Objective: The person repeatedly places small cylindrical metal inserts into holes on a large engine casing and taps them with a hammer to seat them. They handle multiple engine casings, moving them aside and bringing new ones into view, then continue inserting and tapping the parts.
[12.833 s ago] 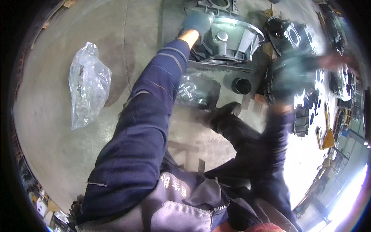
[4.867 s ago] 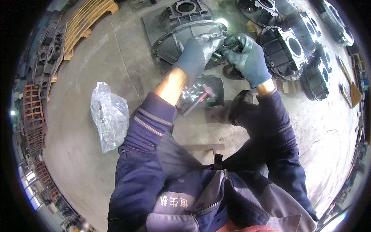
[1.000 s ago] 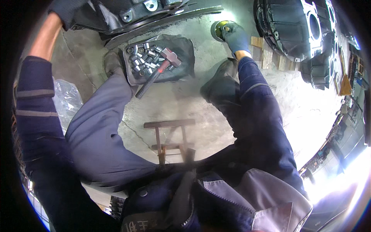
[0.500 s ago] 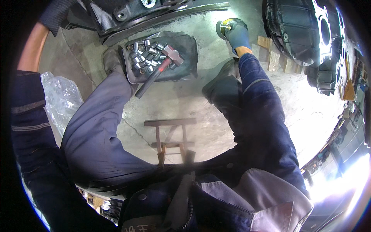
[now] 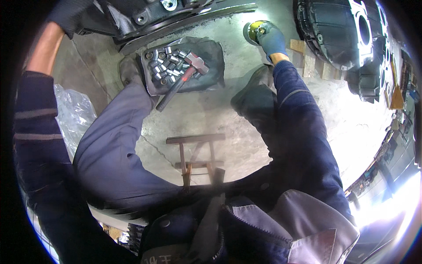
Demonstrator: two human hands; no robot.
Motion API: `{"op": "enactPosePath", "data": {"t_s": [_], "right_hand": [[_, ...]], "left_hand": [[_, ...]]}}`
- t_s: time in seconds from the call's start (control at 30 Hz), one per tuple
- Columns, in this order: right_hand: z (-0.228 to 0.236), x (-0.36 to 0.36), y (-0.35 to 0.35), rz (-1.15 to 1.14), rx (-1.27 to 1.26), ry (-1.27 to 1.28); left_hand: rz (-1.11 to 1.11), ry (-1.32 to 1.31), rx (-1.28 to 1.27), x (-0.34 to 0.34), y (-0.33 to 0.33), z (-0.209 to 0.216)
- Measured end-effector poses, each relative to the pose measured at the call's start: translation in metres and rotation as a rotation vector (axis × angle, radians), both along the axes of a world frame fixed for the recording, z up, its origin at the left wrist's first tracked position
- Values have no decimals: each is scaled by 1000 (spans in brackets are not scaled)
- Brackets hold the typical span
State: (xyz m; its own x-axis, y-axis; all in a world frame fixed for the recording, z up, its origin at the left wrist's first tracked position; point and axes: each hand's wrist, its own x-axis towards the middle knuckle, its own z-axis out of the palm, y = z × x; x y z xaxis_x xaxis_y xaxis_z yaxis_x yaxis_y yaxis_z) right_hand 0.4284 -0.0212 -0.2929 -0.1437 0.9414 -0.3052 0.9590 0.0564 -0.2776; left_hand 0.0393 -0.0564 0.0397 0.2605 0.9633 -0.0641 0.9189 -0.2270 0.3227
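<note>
hands (image 5: 273, 40) drawn apart, cup (image 5: 247, 35) under right, casting (image 5: 151, 12) seemingly touching left

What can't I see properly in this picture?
All in the head view:
Left hand: part is cut off by the top edge.
Dark casting: its top is cut off there too.
Round container: the right hand covers part of it.
Brown frame: clothes hide its near end.
Clear bag: the left sleeve covers part.

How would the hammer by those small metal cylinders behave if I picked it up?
The hammer would probably feel head-heavy, given its thick, blocky head and slim handle. It might nudge some small metal cylinders, which lie loosely beside it. Its handle overhangs the black tray, so pressing there could lift the head.
</note>
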Motion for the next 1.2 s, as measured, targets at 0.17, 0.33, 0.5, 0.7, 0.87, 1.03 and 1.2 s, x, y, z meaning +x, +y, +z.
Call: {"op": "enactPosePath", "data": {"t_s": [0.17, 0.33, 0.5, 0.7, 0.87, 1.03, 1.2], "right_hand": [[73, 6, 12, 72, 85, 141], [194, -22, 34, 140, 168, 323], [289, -67, 38, 308, 280, 545], [325, -124, 37, 488, 341, 465], [312, -155, 48, 625, 362, 365], [294, -167, 54, 699, 439, 250], [288, -171, 53, 687, 448, 133]], "left_hand": [[76, -537, -21, -31, 27, -24], [368, -260, 64, -58, 43, -53], [387, -75, -27, -57, 46, -52], [360, -103, 10, -57, 49, -54], [288, -209, 151, -59, 51, -62], [332, -204, 117, -50, 42, -46], [409, -124, 51, -46, 35, -31]]}}
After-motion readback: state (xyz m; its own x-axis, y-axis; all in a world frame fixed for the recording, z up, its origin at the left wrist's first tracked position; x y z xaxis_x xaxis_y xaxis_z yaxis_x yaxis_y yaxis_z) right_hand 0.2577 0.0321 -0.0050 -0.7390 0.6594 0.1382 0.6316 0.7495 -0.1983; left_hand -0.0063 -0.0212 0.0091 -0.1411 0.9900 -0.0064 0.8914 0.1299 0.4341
